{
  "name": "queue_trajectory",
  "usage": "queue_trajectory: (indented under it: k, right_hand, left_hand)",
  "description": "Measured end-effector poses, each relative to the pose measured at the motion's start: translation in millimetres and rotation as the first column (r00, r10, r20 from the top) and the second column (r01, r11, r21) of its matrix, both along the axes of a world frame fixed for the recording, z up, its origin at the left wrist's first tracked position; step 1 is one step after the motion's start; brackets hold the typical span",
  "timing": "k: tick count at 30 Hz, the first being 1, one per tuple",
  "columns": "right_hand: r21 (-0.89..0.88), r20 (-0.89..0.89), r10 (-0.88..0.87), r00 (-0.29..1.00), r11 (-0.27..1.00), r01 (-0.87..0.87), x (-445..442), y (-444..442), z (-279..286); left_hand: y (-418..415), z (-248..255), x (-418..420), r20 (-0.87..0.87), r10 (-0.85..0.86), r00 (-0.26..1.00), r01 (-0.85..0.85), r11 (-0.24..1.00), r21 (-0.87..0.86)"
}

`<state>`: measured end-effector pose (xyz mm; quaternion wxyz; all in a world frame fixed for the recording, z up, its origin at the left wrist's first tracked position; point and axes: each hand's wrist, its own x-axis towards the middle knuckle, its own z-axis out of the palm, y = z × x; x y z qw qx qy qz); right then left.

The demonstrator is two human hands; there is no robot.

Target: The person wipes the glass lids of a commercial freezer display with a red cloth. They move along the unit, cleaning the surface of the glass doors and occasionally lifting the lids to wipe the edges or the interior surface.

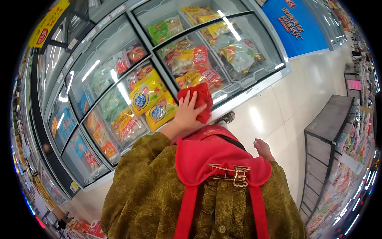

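My left hand [187,115] lies palm down on a folded red cloth [201,100], fingers spread over it. The cloth rests at the front edge of a chest freezer, over the near end of a dark-edged glass lid [215,53]. Beneath the glass are bagged frozen foods, among them yellow packets [147,94] left of my left hand and a red and yellow bag [200,77] beyond the cloth. My right hand [264,150] hangs beside the red apron [220,152], away from the freezer and with nothing visible in it.
The freezer's pale front rim [250,89] runs close before my body. Tiled floor [277,98] lies to the right, where a grey shelving unit [322,137] stands near stocked shelves. A blue printed panel [294,27] is at the far right end of the freezer.
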<state>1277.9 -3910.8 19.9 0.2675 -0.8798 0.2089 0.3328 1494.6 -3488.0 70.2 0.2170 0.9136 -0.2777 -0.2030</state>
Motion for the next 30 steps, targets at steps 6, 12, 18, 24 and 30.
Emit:
queue_trajectory:
  k: [6,12,18,24,30]
  right_hand:
    - [0.036,0.108,-0.123,0.987,0.992,0.119,3,-73,-3]
    - [0.002,0.164,-0.133,0.978,0.991,0.134,-25,-180,-34]
    - [-0.002,0.182,-0.157,0.971,0.987,0.160,-59,-276,-73]
    - [0.096,0.172,-0.266,0.948,0.963,0.253,-81,-311,-118]
    - [0.078,0.323,-0.061,0.944,0.996,0.038,-71,-301,-124]
  left_hand:
    - [-94,-34,40,0.043,-0.021,0.999,0.018,0.997,0.073]
    - [-193,-19,137,0.104,-0.023,0.994,-0.005,0.966,0.260]
    - [-221,-11,161,0.020,0.163,0.986,-0.159,0.920,0.357]
    - [-251,-26,165,0.066,0.433,0.899,-0.428,0.838,0.338]
    - [-294,-8,153,-0.200,-0.218,0.955,0.276,0.900,0.337]
